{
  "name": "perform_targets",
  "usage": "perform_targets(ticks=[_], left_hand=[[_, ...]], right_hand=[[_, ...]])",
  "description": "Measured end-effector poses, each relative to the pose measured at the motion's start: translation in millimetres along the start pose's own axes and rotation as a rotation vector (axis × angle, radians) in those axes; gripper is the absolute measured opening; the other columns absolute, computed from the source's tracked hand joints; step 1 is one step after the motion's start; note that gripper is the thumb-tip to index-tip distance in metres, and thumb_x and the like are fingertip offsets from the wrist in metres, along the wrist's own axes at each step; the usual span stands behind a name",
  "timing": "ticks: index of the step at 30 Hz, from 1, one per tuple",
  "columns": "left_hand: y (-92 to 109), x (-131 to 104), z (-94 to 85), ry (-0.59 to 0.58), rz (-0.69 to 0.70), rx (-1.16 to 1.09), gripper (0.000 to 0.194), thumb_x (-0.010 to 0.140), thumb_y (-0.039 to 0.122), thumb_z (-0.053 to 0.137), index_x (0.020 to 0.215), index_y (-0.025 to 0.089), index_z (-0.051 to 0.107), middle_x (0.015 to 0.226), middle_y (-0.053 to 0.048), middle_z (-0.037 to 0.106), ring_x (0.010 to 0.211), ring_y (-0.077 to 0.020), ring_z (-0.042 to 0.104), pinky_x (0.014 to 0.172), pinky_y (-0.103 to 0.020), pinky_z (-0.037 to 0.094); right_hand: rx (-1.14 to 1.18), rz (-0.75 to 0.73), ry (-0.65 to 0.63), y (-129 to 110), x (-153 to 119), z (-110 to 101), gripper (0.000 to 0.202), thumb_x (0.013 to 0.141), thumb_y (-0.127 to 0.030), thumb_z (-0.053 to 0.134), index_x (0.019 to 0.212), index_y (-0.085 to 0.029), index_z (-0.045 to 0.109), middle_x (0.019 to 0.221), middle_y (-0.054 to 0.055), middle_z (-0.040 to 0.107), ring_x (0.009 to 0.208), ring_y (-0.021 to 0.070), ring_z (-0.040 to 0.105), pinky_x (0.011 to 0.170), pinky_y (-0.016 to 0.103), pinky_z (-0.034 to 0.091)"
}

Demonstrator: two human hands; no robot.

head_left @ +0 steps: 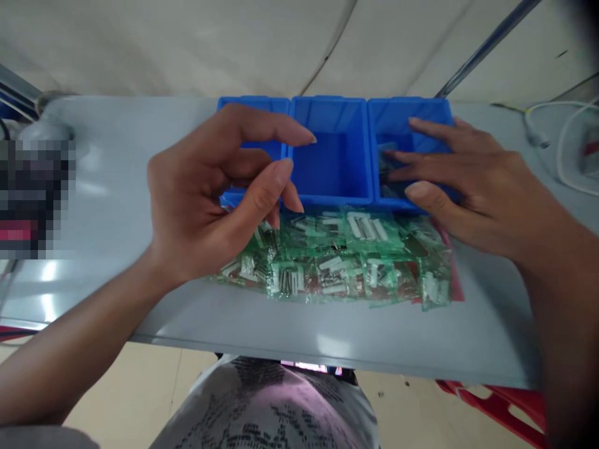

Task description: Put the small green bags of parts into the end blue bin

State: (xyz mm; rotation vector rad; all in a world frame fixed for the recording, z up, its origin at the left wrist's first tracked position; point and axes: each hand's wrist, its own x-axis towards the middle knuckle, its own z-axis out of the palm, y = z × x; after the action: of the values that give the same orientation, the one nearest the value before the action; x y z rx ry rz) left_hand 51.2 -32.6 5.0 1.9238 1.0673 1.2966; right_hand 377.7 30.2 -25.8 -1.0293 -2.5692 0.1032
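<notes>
A pile of small green transparent bags (346,255) with white parts inside lies on the grey table (116,206), just in front of three blue bins in a row. My left hand (219,193) hovers over the pile's left end and the left bin (255,109), fingers curled and apart, holding nothing that I can see. My right hand (468,181) rests flat on the right bin (402,118), fingers reaching over its rim towards a dark bag inside. The middle bin (334,156) looks empty.
White cables (568,134) lie at the table's far right. A metal pole (486,47) slants behind the bins. A blurred patch sits at the left edge. A red stool (500,405) shows below the table's front edge at the right.
</notes>
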Motion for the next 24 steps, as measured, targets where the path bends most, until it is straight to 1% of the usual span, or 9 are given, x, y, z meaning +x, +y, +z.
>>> perform_targets(ticks=[2, 5, 8, 11, 14, 16, 18, 20, 24], left_hand=[[0, -1, -0.4, 0.014, -0.012, 0.02, 0.018, 0.104, 0.022, 0.065, 0.121, 0.02, 0.07, 0.097, 0.001, 0.072, 0.078, -0.0123, 0.075, 0.056, -0.026, 0.06], [-2, -1, -1.3, 0.004, 0.005, 0.046, 0.017, 0.105, 0.023, 0.064, 0.12, 0.02, 0.07, 0.1, 0.001, 0.071, 0.082, -0.0108, 0.075, 0.057, -0.024, 0.06], [-4, 2, -1.7, -0.017, 0.114, 0.003, 0.018, 0.105, 0.016, 0.063, 0.12, 0.013, 0.07, 0.107, -0.001, 0.074, 0.079, -0.0091, 0.074, 0.055, -0.023, 0.058], [-6, 5, -1.6, -0.02, 0.162, -0.029, 0.018, 0.104, 0.014, 0.064, 0.118, 0.006, 0.07, 0.115, -0.007, 0.075, 0.074, -0.0092, 0.073, 0.054, -0.024, 0.057], [-6, 6, -1.4, -0.019, 0.134, -0.033, 0.018, 0.104, 0.017, 0.064, 0.118, 0.008, 0.071, 0.103, -0.004, 0.076, 0.073, -0.0098, 0.072, 0.056, -0.023, 0.058], [-6, 5, -1.5, -0.028, 0.135, -0.043, 0.017, 0.103, 0.016, 0.065, 0.118, 0.01, 0.072, 0.086, 0.0, 0.075, 0.071, -0.0099, 0.072, 0.056, -0.022, 0.058], [-8, 5, -1.6, -0.04, 0.15, -0.055, 0.018, 0.103, 0.015, 0.065, 0.119, 0.01, 0.072, 0.078, 0.001, 0.073, 0.069, -0.0105, 0.072, 0.057, -0.021, 0.058], [-9, 5, -1.7, -0.041, 0.17, -0.061, 0.018, 0.102, 0.015, 0.066, 0.119, 0.009, 0.072, 0.077, 0.0, 0.073, 0.07, -0.0116, 0.073, 0.057, -0.023, 0.059], [-11, 6, -2.1, -0.033, 0.185, -0.044, 0.018, 0.102, 0.013, 0.066, 0.118, 0.007, 0.073, 0.076, -0.002, 0.073, 0.069, -0.0123, 0.072, 0.056, -0.025, 0.06]], right_hand=[[0.0, -0.023, -0.004, 2, -1, 1, 0.051, 0.109, -0.057, 0.038, 0.125, -0.024, 0.073, 0.136, 0.006, 0.073, 0.157, 0.0311, 0.043, 0.131, 0.068, 0.035], [-0.013, -0.016, -0.007, 2, -1, 1, 0.053, 0.109, -0.057, 0.038, 0.127, -0.022, 0.073, 0.13, 0.008, 0.075, 0.154, 0.0316, 0.047, 0.13, 0.07, 0.035], [-0.002, -0.028, 0.041, -1, -1, -2, 0.046, 0.109, -0.051, 0.042, 0.124, -0.021, 0.073, 0.125, 0.007, 0.077, 0.15, 0.0289, 0.052, 0.132, 0.066, 0.035], [0.001, -0.047, 0.088, -6, 0, -6, 0.041, 0.11, -0.045, 0.041, 0.113, -0.021, 0.075, 0.119, 0.006, 0.079, 0.146, 0.0254, 0.057, 0.134, 0.061, 0.033], [-0.012, -0.034, 0.027, -8, 0, -10, 0.047, 0.11, -0.049, 0.035, 0.11, -0.02, 0.073, 0.119, 0.007, 0.078, 0.145, 0.0264, 0.058, 0.136, 0.061, 0.027], [-0.018, -0.029, -0.006, -8, -1, -11, 0.052, 0.11, -0.054, 0.032, 0.116, -0.02, 0.07, 0.122, 0.007, 0.077, 0.143, 0.0264, 0.06, 0.137, 0.061, 0.024], [-0.031, -0.055, -0.004, -7, -2, -9, 0.054, 0.11, -0.055, 0.032, 0.123, -0.019, 0.069, 0.122, 0.008, 0.077, 0.139, 0.0265, 0.063, 0.137, 0.06, 0.023], [-0.063, -0.108, -0.004, -6, -3, -7, 0.055, 0.11, -0.053, 0.032, 0.127, -0.017, 0.07, 0.122, 0.01, 0.078, 0.135, 0.0284, 0.066, 0.138, 0.06, 0.023], [-0.123, -0.184, 0.012, -7, -3, -3, 0.057, 0.11, -0.053, 0.034, 0.125, -0.014, 0.073, 0.123, 0.013, 0.077, 0.13, 0.0329, 0.069, 0.136, 0.065, 0.026]])
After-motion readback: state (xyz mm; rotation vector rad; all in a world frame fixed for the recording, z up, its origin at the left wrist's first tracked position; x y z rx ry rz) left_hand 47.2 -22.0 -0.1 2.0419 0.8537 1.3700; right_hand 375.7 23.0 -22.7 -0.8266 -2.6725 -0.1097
